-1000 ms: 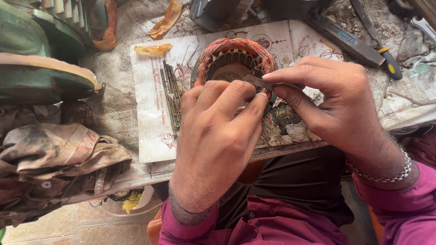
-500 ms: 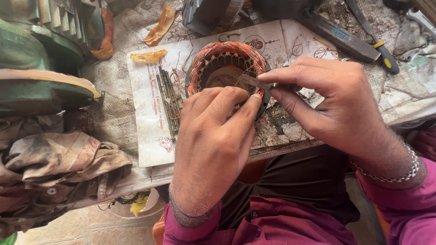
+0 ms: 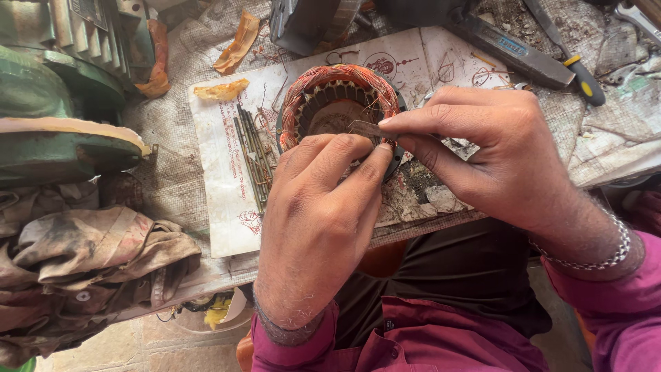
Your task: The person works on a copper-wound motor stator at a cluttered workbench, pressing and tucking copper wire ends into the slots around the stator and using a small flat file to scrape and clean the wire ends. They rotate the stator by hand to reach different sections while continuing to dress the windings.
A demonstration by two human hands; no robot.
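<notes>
Head view: both hands' grip pinches a paper strip over the copper-wound stator.

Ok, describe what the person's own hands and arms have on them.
Both hands are bare, no gloves. The left hand comes out of a magenta sleeve with a dark band at the wrist. The right hand has the same magenta sleeve and a silver chain bracelet at the wrist.

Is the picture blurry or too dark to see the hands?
Head view: soft, even daylight, no glare; both the left hand and right hand look sharp, the copper coil ring too; only faint shadows lie under the fingers.
</notes>
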